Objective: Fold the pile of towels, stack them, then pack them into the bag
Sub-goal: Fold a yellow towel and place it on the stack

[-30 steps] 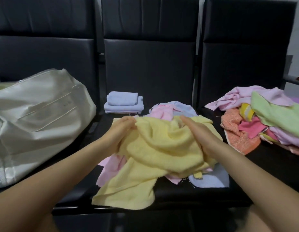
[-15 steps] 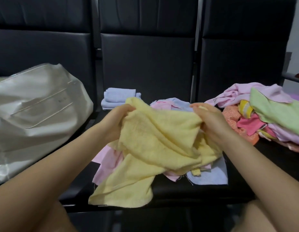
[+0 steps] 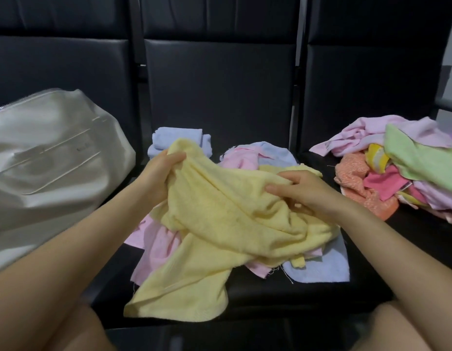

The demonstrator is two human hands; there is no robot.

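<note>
Towels mid-sort: your left hand grips the far upper corner of a yellow towel, fingers curled over its edge, while your right hand pinches a bunched fold nearer the middle. The cloth's long axis runs from your left hand down toward you, its loose end draped over the seat's front edge, so your right hand likely needs to find the opposite corner. Beneath lie pink and blue towels; a folded blue stack sits behind, the bag left, the unfolded pile right.
</note>
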